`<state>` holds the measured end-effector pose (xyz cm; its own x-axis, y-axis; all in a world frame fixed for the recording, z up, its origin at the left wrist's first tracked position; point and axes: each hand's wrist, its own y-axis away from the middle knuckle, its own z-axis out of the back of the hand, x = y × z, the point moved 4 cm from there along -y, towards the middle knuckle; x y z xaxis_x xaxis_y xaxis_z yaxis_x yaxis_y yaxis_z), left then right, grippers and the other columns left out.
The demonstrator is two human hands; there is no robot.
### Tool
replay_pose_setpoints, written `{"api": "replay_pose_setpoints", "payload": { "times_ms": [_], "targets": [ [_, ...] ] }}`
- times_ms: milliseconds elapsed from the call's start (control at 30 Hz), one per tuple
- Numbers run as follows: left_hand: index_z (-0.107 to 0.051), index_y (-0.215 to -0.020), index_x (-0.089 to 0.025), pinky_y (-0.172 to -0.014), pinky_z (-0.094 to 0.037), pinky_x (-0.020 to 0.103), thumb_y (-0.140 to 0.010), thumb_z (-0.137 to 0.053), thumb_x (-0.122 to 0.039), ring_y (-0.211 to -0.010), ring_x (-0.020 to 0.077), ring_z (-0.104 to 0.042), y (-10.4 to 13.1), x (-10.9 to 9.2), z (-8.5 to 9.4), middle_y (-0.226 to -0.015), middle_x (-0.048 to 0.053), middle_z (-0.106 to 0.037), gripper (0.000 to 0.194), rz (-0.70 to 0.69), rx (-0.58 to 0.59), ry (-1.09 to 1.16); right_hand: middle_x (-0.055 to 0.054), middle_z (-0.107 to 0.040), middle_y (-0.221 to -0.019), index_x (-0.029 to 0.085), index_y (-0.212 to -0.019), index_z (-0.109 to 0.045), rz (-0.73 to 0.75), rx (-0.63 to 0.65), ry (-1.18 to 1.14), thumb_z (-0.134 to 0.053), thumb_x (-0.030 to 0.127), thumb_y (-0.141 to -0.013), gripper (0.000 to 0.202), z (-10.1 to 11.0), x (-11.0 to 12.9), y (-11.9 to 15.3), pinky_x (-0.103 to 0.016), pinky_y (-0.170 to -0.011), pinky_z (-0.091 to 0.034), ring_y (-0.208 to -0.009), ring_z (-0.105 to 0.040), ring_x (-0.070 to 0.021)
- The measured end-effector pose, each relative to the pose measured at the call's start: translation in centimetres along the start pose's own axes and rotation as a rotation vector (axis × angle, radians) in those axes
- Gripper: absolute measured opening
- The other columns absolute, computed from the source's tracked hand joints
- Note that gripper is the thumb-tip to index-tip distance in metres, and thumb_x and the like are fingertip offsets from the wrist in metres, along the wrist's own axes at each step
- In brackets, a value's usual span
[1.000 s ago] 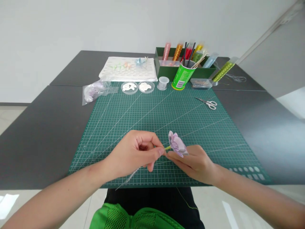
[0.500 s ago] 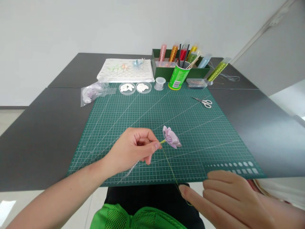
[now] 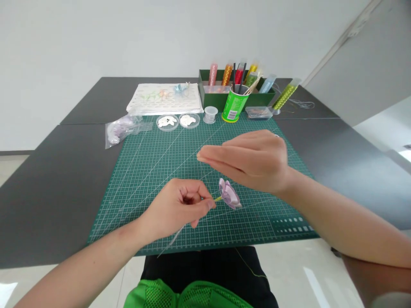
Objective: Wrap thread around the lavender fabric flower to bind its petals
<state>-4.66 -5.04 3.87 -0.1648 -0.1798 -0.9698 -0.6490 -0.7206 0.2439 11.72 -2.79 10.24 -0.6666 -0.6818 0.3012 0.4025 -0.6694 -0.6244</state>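
My left hand (image 3: 184,205) is over the front half of the green cutting mat (image 3: 154,167). Its thumb and forefinger pinch the green-wrapped stem of a pale lilac artificial flower (image 3: 229,194), whose petals point right. Thin pale strands (image 3: 173,239) trail below this hand toward the mat's front edge. Above the flower, my right hand (image 3: 247,158) is raised with its fingers pressed together, pointing left. Anything between its fingertips is hidden. A fine yellow-green thread (image 3: 252,267) hangs over my lap.
Along the back are a plastic bag of lilac pieces (image 3: 120,128), two dishes of white pieces (image 3: 167,122), a small spool (image 3: 210,114), a green can of tools (image 3: 235,105) and a dark green box (image 3: 205,96). White sheets (image 3: 165,100) lie behind the dishes.
My right hand has swung from the lower right, where it pinched the thread, up and left above the flower, now covering the scissors. My left hand keeps its grip on the stem.
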Motion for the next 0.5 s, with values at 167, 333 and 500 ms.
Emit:
{"api": "replay_pose_setpoints", "payload": {
  "times_ms": [167,333,500],
  "targets": [
    [-0.064,-0.070,-0.017,-0.045,-0.032,0.017,-0.082,-0.068,-0.027,-0.038,0.0049,-0.041,0.3,-0.3,0.0,-0.042,-0.007,-0.052,0.017,0.012,-0.003,-0.007,0.000,-0.072,-0.065,0.022,-0.096,-0.081,0.033,-0.008,-0.077,-0.062,0.039,-0.099,0.026,-2.4,-1.8,0.4,-0.020,-0.053,-0.045,-0.060,-0.065,-0.0115],
    [-0.064,-0.070,-0.017,-0.044,-0.032,0.016,-0.082,-0.069,-0.028,-0.038,0.0050,-0.042,0.2,-0.2,0.0,-0.043,-0.008,-0.053,0.017,0.028,0.013,0.015,0.003,-0.071,-0.060,0.016,-0.086,-0.080,0.043,-0.032,-0.141,-0.063,0.027,-0.099,0.024,-3.3,-2.4,1.9,-0.016,-0.048,-0.039,-0.046,-0.054,-0.0047],
    [-0.065,-0.070,-0.017,-0.047,-0.036,0.018,-0.083,-0.070,-0.029,-0.039,0.0054,-0.043,0.1,0.3,-0.3,-0.043,-0.007,-0.054,0.018,0.053,0.059,0.058,0.003,-0.069,-0.059,0.017,-0.087,-0.080,0.052,-0.034,-0.145,-0.064,0.027,-0.099,0.023,-3.3,-2.0,1.7,-0.017,-0.049,-0.037,-0.046,-0.051,-0.0046]
  ]
}}
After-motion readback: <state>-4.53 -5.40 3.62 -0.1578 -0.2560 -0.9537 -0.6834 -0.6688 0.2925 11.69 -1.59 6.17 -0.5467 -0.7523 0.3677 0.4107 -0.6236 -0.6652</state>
